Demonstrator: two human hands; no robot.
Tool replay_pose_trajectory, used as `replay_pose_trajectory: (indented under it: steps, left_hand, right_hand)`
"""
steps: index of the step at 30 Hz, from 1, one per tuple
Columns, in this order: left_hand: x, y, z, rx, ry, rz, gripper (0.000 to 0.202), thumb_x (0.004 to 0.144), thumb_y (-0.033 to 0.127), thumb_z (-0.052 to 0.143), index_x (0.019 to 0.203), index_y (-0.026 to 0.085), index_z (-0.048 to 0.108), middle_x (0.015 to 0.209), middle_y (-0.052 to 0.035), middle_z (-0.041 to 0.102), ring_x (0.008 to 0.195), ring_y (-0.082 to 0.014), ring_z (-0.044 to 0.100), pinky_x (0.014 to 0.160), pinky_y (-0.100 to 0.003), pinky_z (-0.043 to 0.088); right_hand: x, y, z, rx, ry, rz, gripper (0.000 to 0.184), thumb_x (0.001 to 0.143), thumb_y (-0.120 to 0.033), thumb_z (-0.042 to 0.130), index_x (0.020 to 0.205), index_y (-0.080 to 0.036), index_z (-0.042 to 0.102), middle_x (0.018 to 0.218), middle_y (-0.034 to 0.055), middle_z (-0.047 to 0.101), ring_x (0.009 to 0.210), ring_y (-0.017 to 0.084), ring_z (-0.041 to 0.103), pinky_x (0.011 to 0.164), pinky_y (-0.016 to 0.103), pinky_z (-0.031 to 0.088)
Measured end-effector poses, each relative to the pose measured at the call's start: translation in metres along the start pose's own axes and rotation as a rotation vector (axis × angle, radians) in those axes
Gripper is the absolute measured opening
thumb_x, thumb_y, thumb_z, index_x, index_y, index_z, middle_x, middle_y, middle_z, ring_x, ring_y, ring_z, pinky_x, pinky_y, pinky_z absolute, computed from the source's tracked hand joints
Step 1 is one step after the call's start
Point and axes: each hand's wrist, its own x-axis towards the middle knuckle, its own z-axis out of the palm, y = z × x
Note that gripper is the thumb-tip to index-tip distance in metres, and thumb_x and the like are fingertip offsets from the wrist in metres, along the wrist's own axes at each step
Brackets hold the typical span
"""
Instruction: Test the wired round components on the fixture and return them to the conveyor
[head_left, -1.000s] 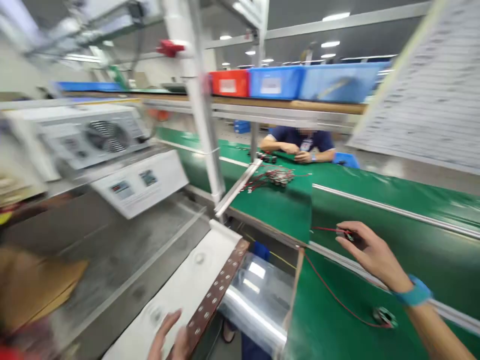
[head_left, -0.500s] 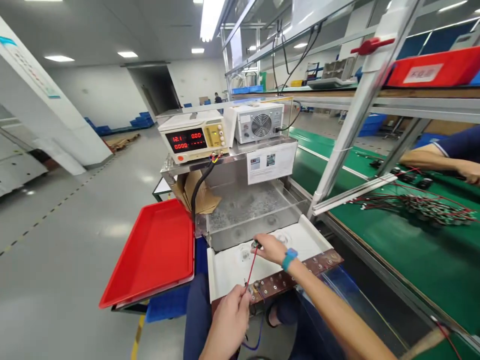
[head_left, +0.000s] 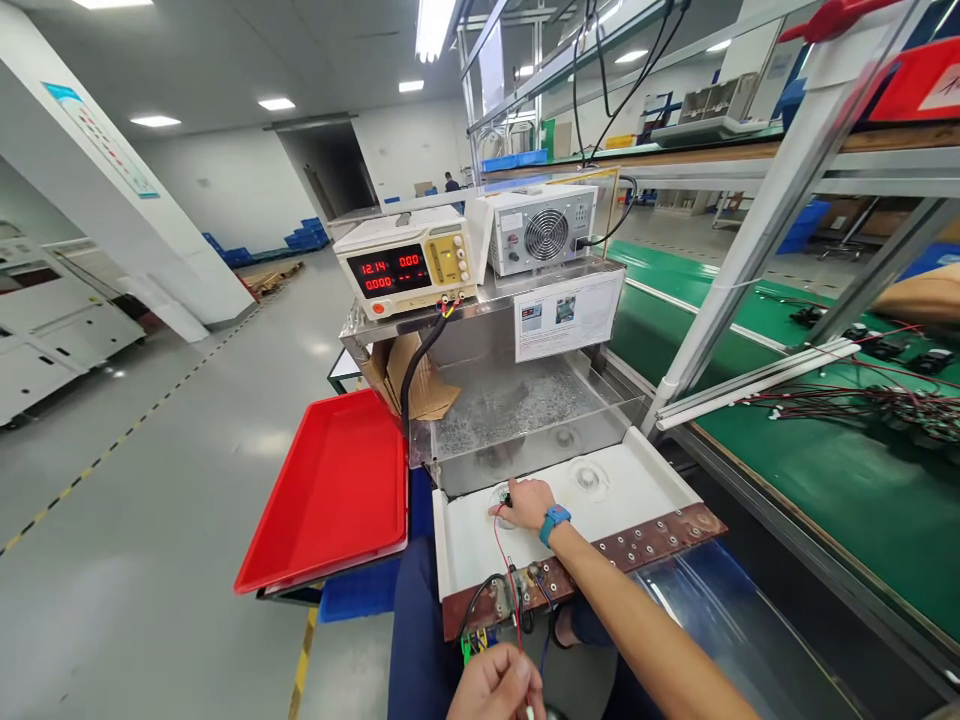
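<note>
My right hand (head_left: 526, 503) reaches out over the white tray-like fixture (head_left: 630, 492) and pinches a small dark part against a round recess on it. A thin red wire (head_left: 504, 555) runs from that part back to my left hand (head_left: 496, 690), which is closed on the wire's near end at the bottom edge of the view. A blue band sits on my right wrist. A brown contact strip (head_left: 645, 545) with metal studs lies along the fixture's near edge, with green and black clips at its left end.
A power supply (head_left: 407, 262) with red digits stands beside a fan-fronted unit (head_left: 541, 228) on a steel shelf above a clear tank (head_left: 525, 410). A red tray (head_left: 334, 490) lies to the left. At right, the green conveyor (head_left: 810, 460) carries a wire bundle (head_left: 892, 410), with another person's arm (head_left: 919, 295) behind it.
A second ago my right hand was at the green conveyor with the wired part. It has since carried the part to the white fixture, and my left hand has drawn the wire end nearer.
</note>
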Motion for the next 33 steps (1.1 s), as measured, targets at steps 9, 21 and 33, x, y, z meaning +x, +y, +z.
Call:
replay_pose_trajectory:
  steps: [9, 21, 33]
  left_hand:
    - [0.047, 0.071, 0.01, -0.07, 0.249, 0.282, 0.045, 0.069, 0.055, 0.075, 0.082, 0.016, 0.057, 0.073, 0.0001, 0.062, 0.056, -0.0087, 0.056, 0.053, -0.021, 0.045]
    - [0.109, 0.052, -0.013, 0.494, 0.36, 0.443, 0.015, 0.079, 0.034, 0.06, 0.077, 0.019, 0.058, 0.072, 0.0, 0.062, 0.072, -0.0159, 0.056, 0.07, -0.028, 0.042]
    - [0.069, 0.082, 0.008, -0.057, 0.094, 0.427, 0.032, 0.077, 0.043, 0.072, 0.083, 0.018, 0.053, 0.079, -0.0004, 0.066, 0.06, -0.0098, 0.061, 0.053, -0.021, 0.046]
  right_hand:
    - [-0.001, 0.007, 0.002, 0.069, -0.063, -0.107, 0.045, 0.086, -0.056, 0.056, 0.111, -0.018, 0.059, 0.101, 0.0125, 0.072, 0.095, 0.026, 0.068, 0.076, 0.031, 0.044]
    - [0.0, 0.011, 0.001, 0.11, -0.105, -0.09, 0.042, 0.087, -0.049, 0.052, 0.114, -0.017, 0.056, 0.103, 0.0136, 0.072, 0.097, 0.027, 0.067, 0.076, 0.031, 0.043]
    - [0.002, 0.014, 0.008, 0.13, -0.091, -0.079, 0.044, 0.086, -0.05, 0.052, 0.115, -0.017, 0.054, 0.1, 0.0114, 0.072, 0.095, 0.026, 0.066, 0.075, 0.03, 0.041]
